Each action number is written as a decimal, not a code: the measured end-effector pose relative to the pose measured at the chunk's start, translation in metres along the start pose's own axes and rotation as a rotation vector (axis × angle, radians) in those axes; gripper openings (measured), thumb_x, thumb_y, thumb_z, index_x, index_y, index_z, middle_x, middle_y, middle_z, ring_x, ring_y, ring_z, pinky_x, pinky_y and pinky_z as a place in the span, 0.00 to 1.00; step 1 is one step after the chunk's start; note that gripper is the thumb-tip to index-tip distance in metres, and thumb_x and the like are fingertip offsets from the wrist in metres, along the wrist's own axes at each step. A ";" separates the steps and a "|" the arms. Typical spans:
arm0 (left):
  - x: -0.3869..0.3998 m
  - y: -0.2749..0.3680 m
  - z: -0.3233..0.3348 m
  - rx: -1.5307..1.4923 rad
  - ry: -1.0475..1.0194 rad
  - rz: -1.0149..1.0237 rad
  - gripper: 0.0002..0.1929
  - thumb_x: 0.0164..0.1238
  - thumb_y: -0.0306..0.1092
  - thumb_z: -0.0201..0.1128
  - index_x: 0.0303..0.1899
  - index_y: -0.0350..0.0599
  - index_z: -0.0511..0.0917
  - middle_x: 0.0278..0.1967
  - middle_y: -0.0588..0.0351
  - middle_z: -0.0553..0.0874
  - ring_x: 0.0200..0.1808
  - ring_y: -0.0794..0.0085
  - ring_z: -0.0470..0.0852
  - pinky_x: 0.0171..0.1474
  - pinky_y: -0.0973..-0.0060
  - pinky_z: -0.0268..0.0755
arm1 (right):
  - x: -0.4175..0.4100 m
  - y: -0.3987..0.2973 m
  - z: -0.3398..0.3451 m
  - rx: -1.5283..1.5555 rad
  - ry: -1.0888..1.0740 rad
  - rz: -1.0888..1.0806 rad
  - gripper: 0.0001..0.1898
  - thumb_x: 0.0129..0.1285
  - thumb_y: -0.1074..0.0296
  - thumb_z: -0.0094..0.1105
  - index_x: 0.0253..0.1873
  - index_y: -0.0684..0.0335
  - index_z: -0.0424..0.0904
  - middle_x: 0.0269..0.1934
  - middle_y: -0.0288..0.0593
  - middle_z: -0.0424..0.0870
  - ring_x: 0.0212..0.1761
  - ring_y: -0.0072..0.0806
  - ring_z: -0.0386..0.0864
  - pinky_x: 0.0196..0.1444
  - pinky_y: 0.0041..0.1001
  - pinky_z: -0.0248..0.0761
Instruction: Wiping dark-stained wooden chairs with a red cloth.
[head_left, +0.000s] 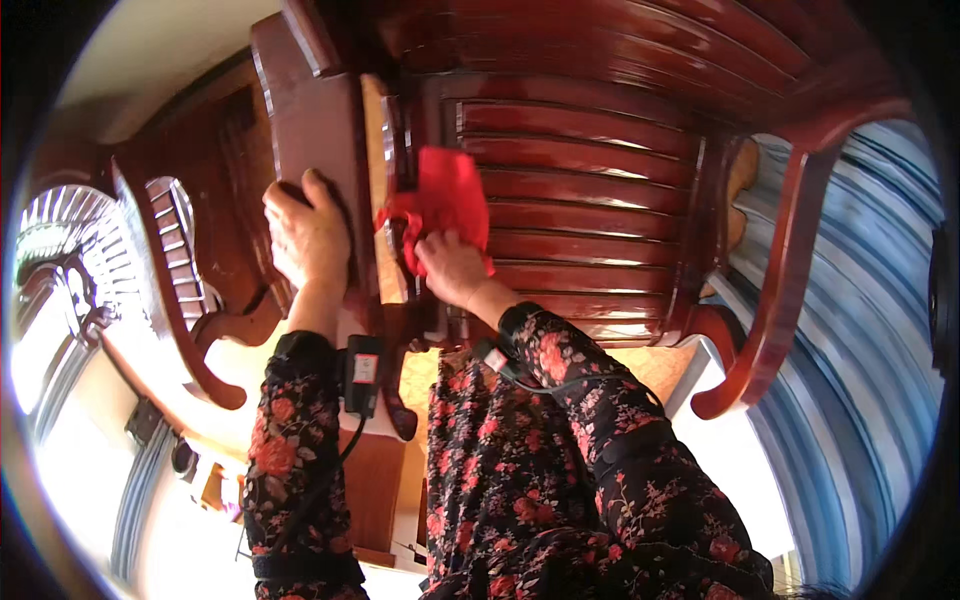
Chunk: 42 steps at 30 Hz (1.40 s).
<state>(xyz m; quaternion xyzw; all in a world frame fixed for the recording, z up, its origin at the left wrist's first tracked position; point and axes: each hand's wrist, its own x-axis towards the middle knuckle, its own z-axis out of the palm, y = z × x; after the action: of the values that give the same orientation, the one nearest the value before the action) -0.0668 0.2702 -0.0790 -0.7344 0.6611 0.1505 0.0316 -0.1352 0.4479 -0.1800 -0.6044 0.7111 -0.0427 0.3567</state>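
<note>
My left hand (309, 236) is on a broad armrest (319, 124) of dark red varnished wood, its fingers curled over the left edge. A red cloth (454, 184) is bunched under my right hand (451, 268), which presses it at the left side of a slatted wooden seat (577, 217). The cloth's upper part is spread and slightly blurred. Glossy slats run crosswise to the right of it, and the seat's inner edge beside the armrest is partly covered by the cloth.
The slatted backrest (697, 45) rises beyond the seat. At the right stand another curved armrest (791, 285) and a blue striped curtain (870, 300). A second wooden chair (169, 285) is close on the left. A cabled device (363, 375) is at my left sleeve.
</note>
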 end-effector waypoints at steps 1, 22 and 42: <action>0.000 0.001 -0.002 -0.008 -0.009 0.001 0.27 0.69 0.56 0.46 0.56 0.40 0.65 0.51 0.41 0.77 0.51 0.48 0.77 0.50 0.55 0.70 | -0.007 0.005 -0.004 0.021 -0.053 -0.088 0.17 0.47 0.69 0.60 0.45 0.58 0.72 0.46 0.45 0.73 0.48 0.46 0.71 0.38 0.42 0.77; 0.043 -0.038 0.026 0.044 -0.020 0.066 0.36 0.67 0.66 0.37 0.57 0.39 0.65 0.52 0.38 0.78 0.52 0.43 0.78 0.51 0.52 0.70 | -0.266 0.174 -0.059 -0.233 0.186 1.097 0.30 0.53 0.62 0.60 0.61 0.58 0.60 0.53 0.59 0.66 0.51 0.57 0.70 0.47 0.47 0.73; -0.361 -0.062 0.084 -0.625 -0.860 0.458 0.08 0.61 0.31 0.59 0.41 0.41 0.79 0.37 0.48 0.83 0.40 0.57 0.82 0.41 0.69 0.74 | -0.401 0.149 -0.165 -0.309 0.615 0.266 0.26 0.43 0.61 0.65 0.53 0.50 0.76 0.60 0.42 0.67 0.63 0.42 0.63 0.58 0.48 0.56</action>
<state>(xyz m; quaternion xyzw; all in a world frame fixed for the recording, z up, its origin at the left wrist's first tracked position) -0.0499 0.6452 -0.0737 -0.4201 0.6550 0.6264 0.0455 -0.3446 0.7834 0.0521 -0.5124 0.8555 -0.0676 0.0330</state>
